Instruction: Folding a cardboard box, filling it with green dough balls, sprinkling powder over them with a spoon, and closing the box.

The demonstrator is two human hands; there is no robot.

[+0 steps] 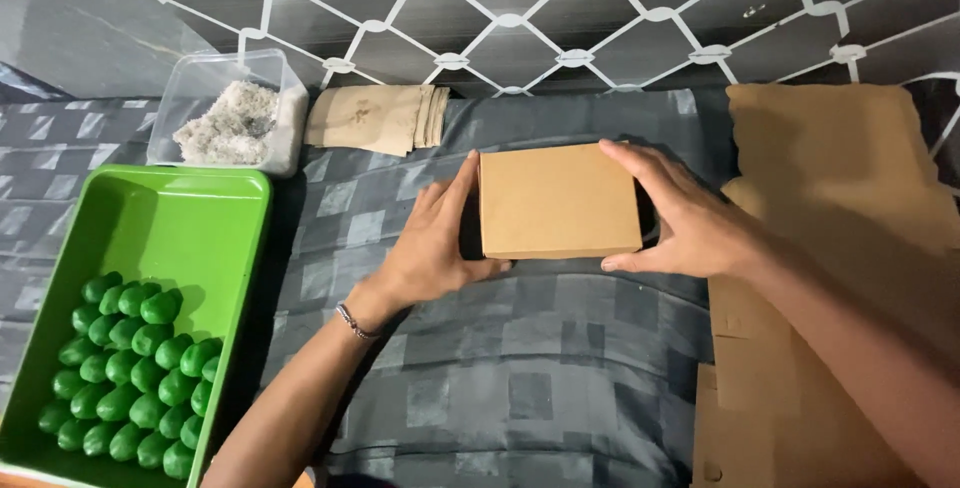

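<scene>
Two bare hands, cupped inward toward each other.

Left hand point(432, 248) reaching in from 7 o'clock, forearm bare and slanting up toward centre, a thin bracelet point(355, 322) at the wrist, palm turned toward 3 o'clock, fingers together and pointing to 1 o'clock, thumb stretched along the bottom toward 3 o'clock. Right hand point(690, 223) coming in from 4 o'clock, forearm bare, palm facing 9 o'clock, fingers spread and curved toward 10 o'clock, thumb low, pointing to 9 o'clock. Both wrists near straight.
</scene>
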